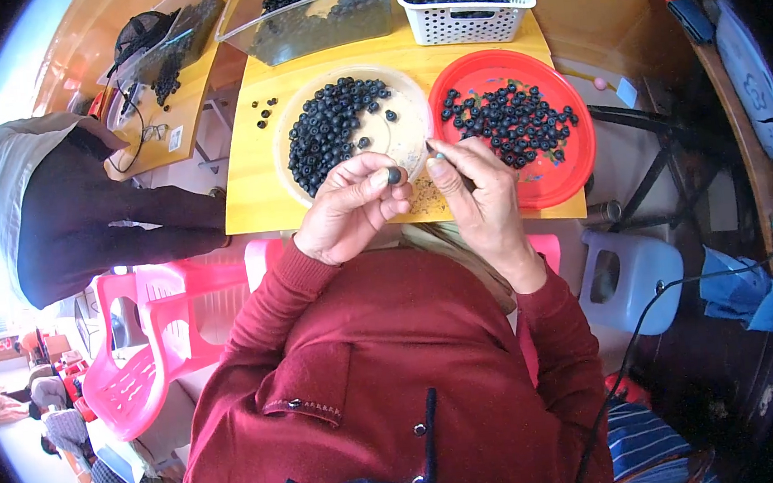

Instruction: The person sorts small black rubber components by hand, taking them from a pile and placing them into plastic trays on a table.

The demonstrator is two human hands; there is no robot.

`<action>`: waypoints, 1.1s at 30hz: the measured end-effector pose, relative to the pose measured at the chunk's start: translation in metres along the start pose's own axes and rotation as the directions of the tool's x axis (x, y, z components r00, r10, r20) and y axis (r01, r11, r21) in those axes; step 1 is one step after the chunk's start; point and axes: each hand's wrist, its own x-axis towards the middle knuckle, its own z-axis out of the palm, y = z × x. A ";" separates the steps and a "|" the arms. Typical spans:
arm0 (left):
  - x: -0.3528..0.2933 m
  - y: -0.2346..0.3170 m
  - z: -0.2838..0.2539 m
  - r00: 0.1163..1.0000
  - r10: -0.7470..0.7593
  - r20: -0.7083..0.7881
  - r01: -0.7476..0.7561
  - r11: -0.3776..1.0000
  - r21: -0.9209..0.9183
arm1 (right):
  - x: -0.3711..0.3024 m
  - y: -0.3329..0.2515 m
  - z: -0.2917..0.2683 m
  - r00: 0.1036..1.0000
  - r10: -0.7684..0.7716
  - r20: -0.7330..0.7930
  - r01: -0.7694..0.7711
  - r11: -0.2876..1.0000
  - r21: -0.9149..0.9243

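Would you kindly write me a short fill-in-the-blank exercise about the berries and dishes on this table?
1. The left hand pinches one dark ____ between its fingertips.
2. The plate nearest the right hand is ____ in colour.
3. The white basket sits at the table's ____ edge.
Missing words: berry; red; far

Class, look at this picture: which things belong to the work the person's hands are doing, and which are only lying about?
In use:
left hand, pinching a dark berry
right hand, holding a small tool
cream plate of berries
red plate of berries

Lying about:
white basket
clear tub
pink chair
white stool
loose berries on the yellow table
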 end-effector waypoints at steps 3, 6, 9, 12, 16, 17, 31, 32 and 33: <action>-0.003 -0.001 -0.002 0.998 -0.001 -0.060 0.000 1.000 -0.007 | 0.002 -0.001 0.002 0.998 -0.052 0.034 0.051 0.998 0.040; -0.004 -0.001 0.001 0.988 -0.019 -0.155 0.030 0.997 0.069 | 0.002 -0.013 0.004 0.988 -0.126 0.084 0.125 0.992 0.021; 0.000 -0.004 0.006 0.991 -0.062 -0.118 0.076 0.990 0.117 | 0.001 -0.021 0.007 0.978 -0.152 0.144 0.148 0.988 0.038; 0.000 -0.006 0.005 0.988 -0.102 -0.112 0.112 0.991 0.080 | -0.003 -0.023 0.005 0.983 -0.118 0.141 0.121 0.993 -0.011; -0.005 -0.003 0.014 0.981 -0.081 -0.177 0.110 0.981 0.159 | -0.006 -0.014 0.003 0.989 -0.096 0.111 0.110 0.986 -0.125; -0.007 -0.004 0.011 0.982 -0.049 -0.184 0.080 0.982 0.169 | -0.004 -0.019 -0.002 0.996 -0.032 0.086 0.047 0.982 -0.183; -0.026 0.037 -0.017 0.898 0.420 -0.129 -0.008 0.309 0.951 | 0.010 0.015 -0.045 0.994 0.060 -0.088 -0.102 0.767 -0.633; -0.029 0.040 -0.018 0.873 0.481 -0.077 -0.059 0.261 0.963 | 0.009 0.012 -0.042 0.995 0.073 -0.067 -0.099 0.778 -0.620; -0.032 0.044 -0.018 0.842 0.538 -0.024 -0.105 0.208 0.972 | 0.008 0.011 -0.040 0.995 0.068 -0.067 -0.096 0.781 -0.617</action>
